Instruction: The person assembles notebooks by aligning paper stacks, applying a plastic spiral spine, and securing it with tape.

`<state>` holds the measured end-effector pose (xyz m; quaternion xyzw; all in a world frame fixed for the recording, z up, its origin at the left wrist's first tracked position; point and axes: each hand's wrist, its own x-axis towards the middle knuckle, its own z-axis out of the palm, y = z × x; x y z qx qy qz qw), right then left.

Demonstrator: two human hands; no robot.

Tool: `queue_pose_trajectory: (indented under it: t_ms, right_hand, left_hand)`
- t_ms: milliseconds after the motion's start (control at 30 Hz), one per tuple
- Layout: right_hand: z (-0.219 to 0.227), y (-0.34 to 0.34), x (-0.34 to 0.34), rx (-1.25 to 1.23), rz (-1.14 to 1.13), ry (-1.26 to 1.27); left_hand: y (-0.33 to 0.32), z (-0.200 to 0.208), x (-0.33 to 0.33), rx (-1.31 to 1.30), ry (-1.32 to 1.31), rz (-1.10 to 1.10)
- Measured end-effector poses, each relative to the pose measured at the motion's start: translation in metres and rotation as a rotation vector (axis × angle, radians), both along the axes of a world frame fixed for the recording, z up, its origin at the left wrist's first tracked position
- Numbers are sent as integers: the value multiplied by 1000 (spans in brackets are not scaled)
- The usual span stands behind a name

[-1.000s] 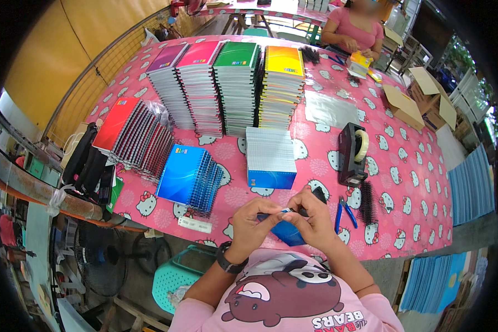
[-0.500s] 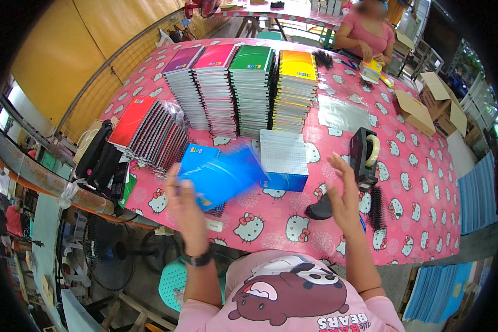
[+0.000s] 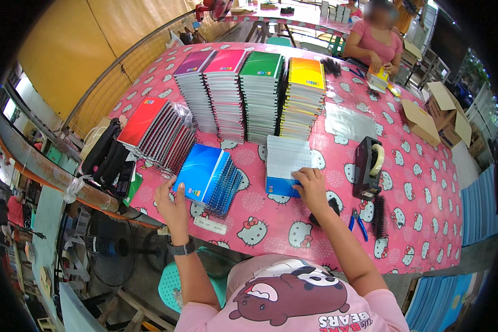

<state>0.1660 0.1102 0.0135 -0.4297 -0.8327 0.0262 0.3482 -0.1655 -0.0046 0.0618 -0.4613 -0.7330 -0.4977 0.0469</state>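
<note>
My left hand (image 3: 172, 206) rests against the near-left edge of the top blue spiral notebook (image 3: 200, 172), its fingers apart. That notebook lies on a leaning pile of blue spiral notebooks (image 3: 222, 191). My right hand (image 3: 313, 191) has its bent fingers and thumb closed on the near-right corner of a white and blue paper stack (image 3: 288, 152). Its blue part faces me; how many sheets the fingers grip cannot be made out. Just right of my right forearm lie blue-handled pliers (image 3: 359, 224), with a dark object partly hidden behind the wrist.
Tall purple, pink, green and yellow notebook piles (image 3: 260, 99) stand behind; red notebooks (image 3: 159, 133) lean at left. A tape dispenser (image 3: 366, 171), black coils (image 3: 379, 217) and clear plastic sheets (image 3: 348, 123) lie at right. Another person (image 3: 375, 44) works at the far right with a yellow notebook.
The blue notebook my left hand was moving now lies on the blue pile. My right hand has gone left and closed on the paper stack, uncovering the pliers.
</note>
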Motion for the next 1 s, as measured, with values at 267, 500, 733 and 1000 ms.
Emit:
queue_pose_trajectory:
  t_ms: [267, 500, 733, 1000]
  right_hand:
    - [6, 0, 4, 24, 45, 34]
    - [2, -53, 9, -374, 186, 125]
    - [-29, -61, 9, -859, 108, 662]
    - [-42, -49, -7, -717, 67, 851]
  left_hand:
    - [5, 40, 90, 199, 246, -183]
    - [25, -46, 149, -131, 277, -802]
    - [25, -69, 153, -114, -220, -859]
    - [27, -44, 187, -11, 372, -654]
